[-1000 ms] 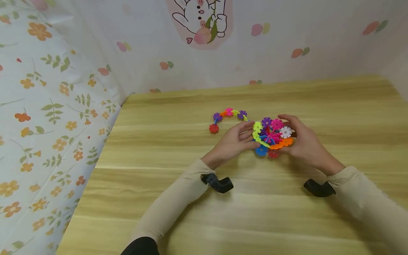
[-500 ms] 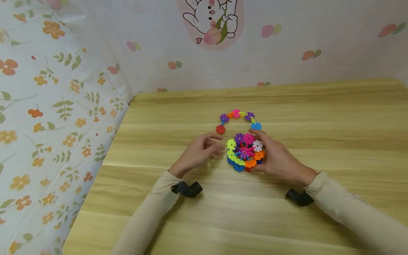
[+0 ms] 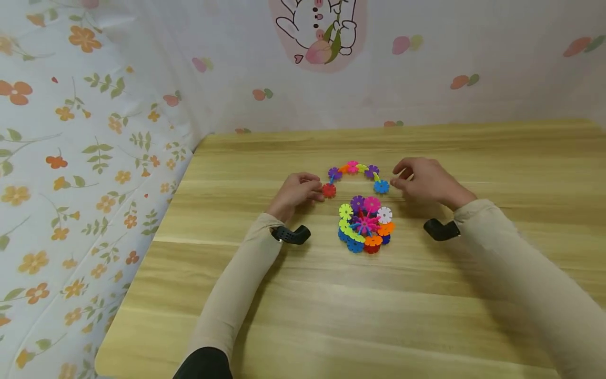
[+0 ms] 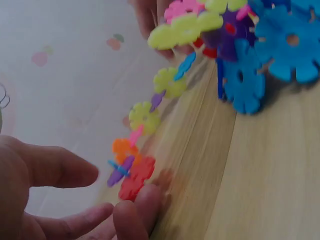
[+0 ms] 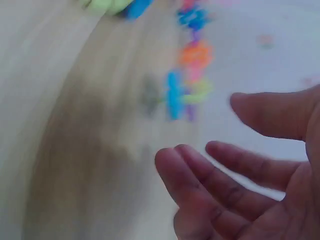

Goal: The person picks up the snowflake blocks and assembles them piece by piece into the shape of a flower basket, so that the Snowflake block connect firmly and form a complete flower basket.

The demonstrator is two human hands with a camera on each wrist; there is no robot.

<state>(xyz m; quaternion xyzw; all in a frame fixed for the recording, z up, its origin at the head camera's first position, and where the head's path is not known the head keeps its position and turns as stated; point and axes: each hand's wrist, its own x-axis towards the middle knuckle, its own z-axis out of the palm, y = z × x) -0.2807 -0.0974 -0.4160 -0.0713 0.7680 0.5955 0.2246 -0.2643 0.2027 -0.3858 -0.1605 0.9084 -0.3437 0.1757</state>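
Observation:
A chain of snowflake-shaped interlocking discs lies in an arch on the table. My left hand is beside its red end disc; in the left wrist view a fingertip is right at that disc, with the thumb held apart. My right hand hovers just right of the blue end disc, loosely curved with nothing between thumb and fingers. In front of the arch stands a round, basket-like build of interlocking discs, multicoloured, with a pink spiky middle. Neither hand touches it.
The wood-grain table reaches back to a white printed curtain. Floral cloth hangs along the left side. Black wrist mounts stick out under both wrists.
The round build was held in both hands, set down in front of the arch, then released. Both hands then moved to the two ends of the chain.

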